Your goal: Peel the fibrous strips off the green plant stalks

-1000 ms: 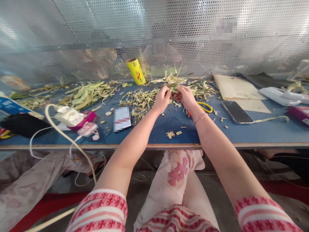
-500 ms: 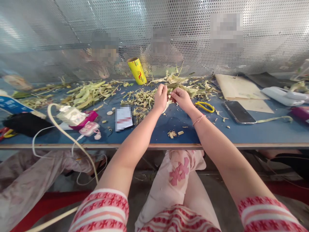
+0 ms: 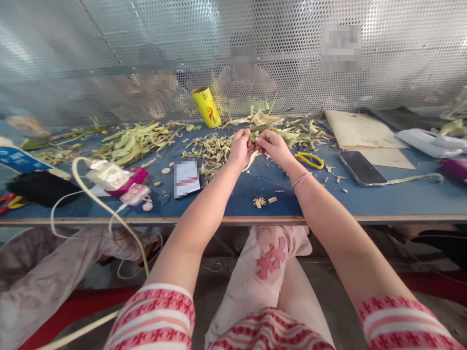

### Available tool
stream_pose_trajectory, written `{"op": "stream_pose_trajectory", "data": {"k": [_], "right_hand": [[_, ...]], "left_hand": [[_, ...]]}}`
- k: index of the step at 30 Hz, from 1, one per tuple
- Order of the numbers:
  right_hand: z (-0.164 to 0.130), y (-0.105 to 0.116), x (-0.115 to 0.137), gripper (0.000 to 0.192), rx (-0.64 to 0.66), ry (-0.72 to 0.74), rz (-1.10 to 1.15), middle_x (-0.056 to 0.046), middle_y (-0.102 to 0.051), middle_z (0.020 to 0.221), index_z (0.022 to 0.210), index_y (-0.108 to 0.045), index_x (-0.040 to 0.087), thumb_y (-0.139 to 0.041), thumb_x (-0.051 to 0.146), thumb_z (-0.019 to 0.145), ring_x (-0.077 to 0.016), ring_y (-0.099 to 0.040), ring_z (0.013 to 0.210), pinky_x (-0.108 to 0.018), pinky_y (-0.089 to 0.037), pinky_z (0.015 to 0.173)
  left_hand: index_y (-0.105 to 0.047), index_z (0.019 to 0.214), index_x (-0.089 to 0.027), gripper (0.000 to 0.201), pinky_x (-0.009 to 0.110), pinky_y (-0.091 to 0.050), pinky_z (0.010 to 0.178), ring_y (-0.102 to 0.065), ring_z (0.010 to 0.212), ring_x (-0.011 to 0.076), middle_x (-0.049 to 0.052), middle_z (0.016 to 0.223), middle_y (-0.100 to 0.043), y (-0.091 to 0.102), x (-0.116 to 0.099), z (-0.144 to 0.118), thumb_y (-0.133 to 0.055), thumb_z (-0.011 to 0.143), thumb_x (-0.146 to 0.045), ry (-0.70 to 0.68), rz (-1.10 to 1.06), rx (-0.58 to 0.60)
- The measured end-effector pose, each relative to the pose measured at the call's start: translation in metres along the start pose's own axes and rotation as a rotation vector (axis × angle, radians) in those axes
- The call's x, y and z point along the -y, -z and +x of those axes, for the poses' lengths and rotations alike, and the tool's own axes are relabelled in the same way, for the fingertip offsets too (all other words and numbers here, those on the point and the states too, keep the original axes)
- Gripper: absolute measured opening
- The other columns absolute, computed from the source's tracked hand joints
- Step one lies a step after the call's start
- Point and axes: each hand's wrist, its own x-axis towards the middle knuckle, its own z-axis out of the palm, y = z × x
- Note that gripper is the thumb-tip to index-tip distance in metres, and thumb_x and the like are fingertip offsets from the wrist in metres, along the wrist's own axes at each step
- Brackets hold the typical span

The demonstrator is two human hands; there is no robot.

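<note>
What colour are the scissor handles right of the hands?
Yellow; the scissors show best in the head view.

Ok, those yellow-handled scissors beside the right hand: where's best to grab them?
Probably by the yellow handle loop, coming from above on the right. The scissors lie flat on the blue table, the loop faces open tabletop, and the other end is tucked under the right hand.

I see my left hand [image 3: 240, 148] and right hand [image 3: 273, 146] meeting over the blue table [image 3: 365, 201], both pinching one green stalk [image 3: 254, 134] at the edge of the husk pile [image 3: 215, 148], with yellow scissors [image 3: 310, 160] and a phone [image 3: 362, 168] lying to the right.
</note>
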Motion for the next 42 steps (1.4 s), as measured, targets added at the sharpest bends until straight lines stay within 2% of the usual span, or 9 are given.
{"op": "stream_pose_trajectory", "data": {"k": [4,8,12,16,20,25,29,33,42], "right_hand": [[0.0,0.0,0.001,0.052,0.015,0.021,0.061,0.003,-0.056,0.061,0.069,-0.05,0.02,-0.066,0.069,0.069,-0.0078,-0.048,0.055,-0.023,-0.043,0.055],[-0.001,-0.002,0.001,0.051,0.008,-0.004,0.131,0.003,-0.057,0.062,0.07,-0.049,0.02,-0.068,0.068,0.069,-0.0079,-0.048,0.056,-0.023,-0.042,0.056],[0.001,-0.004,-0.004,0.046,-0.06,-0.051,0.148,0.003,-0.056,0.063,0.072,-0.047,0.021,-0.067,0.062,0.074,-0.0074,-0.048,0.056,-0.022,-0.041,0.055],[0.005,-0.001,-0.007,0.037,-0.257,-0.142,0.19,0.005,-0.049,0.061,0.072,-0.043,0.022,-0.062,0.051,0.083,-0.0074,-0.047,0.056,-0.021,-0.04,0.054],[0.006,0.005,-0.001,0.029,-0.303,-0.245,0.303,0.006,-0.044,0.059,0.073,-0.041,0.022,-0.059,0.041,0.085,-0.0073,-0.045,0.053,-0.02,-0.038,0.051],[0.005,0.007,0.006,0.025,-0.284,-0.315,0.341,0.007,-0.043,0.055,0.07,-0.044,0.021,-0.058,0.034,0.086,-0.0061,-0.042,0.048,-0.02,-0.037,0.049],[0.004,0.005,0.006,0.032,-0.329,-0.269,0.243,0.006,-0.044,0.054,0.067,-0.043,0.021,-0.06,0.04,0.086,-0.0064,-0.042,0.047,-0.021,-0.037,0.049],[0.001,0.002,0.005,0.033,-0.211,-0.172,0.068,0.004,-0.05,0.057,0.067,-0.046,0.021,-0.059,0.044,0.086,-0.0084,-0.047,0.05,-0.024,-0.04,0.052],[-0.003,0.003,0.0,0.027,-0.199,0.0,-0.148,0.005,-0.046,0.054,0.066,-0.044,0.022,-0.049,0.033,0.09,-0.0099,-0.044,0.051,-0.025,-0.037,0.054]], "left_hand": [[-0.036,0.066,-0.02,0.038,0.018,-0.032,0.043,-0.029,0.037,0.0046,-0.01,0.047,-0.025,-0.002,0.0,-0.001,-0.057,0.091,-0.039,0.007,-0.073,-0.001],[-0.04,0.07,-0.02,0.038,0.018,-0.032,0.044,-0.032,0.04,0.005,-0.009,0.05,-0.025,0.003,0.007,0.006,-0.06,0.087,-0.048,-0.088,-0.007,0.004],[-0.046,0.075,-0.021,0.04,0.022,-0.039,0.053,-0.042,0.049,0.0071,-0.007,0.054,-0.033,0.013,0.012,0.015,-0.056,0.084,-0.058,-0.291,0.246,0.023],[-0.05,0.074,-0.021,0.043,0.026,-0.045,0.063,-0.051,0.06,0.011,-0.002,0.06,-0.045,0.021,0.008,0.016,-0.05,0.086,-0.062,-0.503,0.582,0.108],[-0.057,0.084,-0.022,0.037,0.03,-0.051,0.075,-0.062,0.087,0.0157,0.004,0.089,-0.063,0.023,0.004,0.015,-0.053,0.087,-0.058,-0.67,0.755,0.196],[-0.053,0.115,-0.023,0.037,0.031,-0.055,0.08,-0.066,0.094,0.016,0.009,0.113,-0.066,0.025,0.01,0.017,-0.06,0.086,-0.046,-0.63,0.773,0.334],[-0.057,0.106,-0.022,0.025,0.031,-0.056,0.078,-0.066,0.087,0.0148,0.007,0.104,-0.068,0.025,0.013,0.019,-0.062,0.087,-0.038,-0.66,0.804,0.247],[-0.056,0.104,-0.023,0.021,0.029,-0.055,0.077,-0.066,0.088,0.0135,0.006,0.102,-0.066,0.025,0.015,0.019,-0.063,0.086,-0.032,-0.718,0.753,0.141],[-0.061,0.098,-0.022,0.014,0.028,-0.054,0.077,-0.066,0.084,0.0132,0.003,0.093,-0.069,0.022,0.01,0.015,-0.062,0.086,-0.027,-0.695,0.738,0.165]]}}
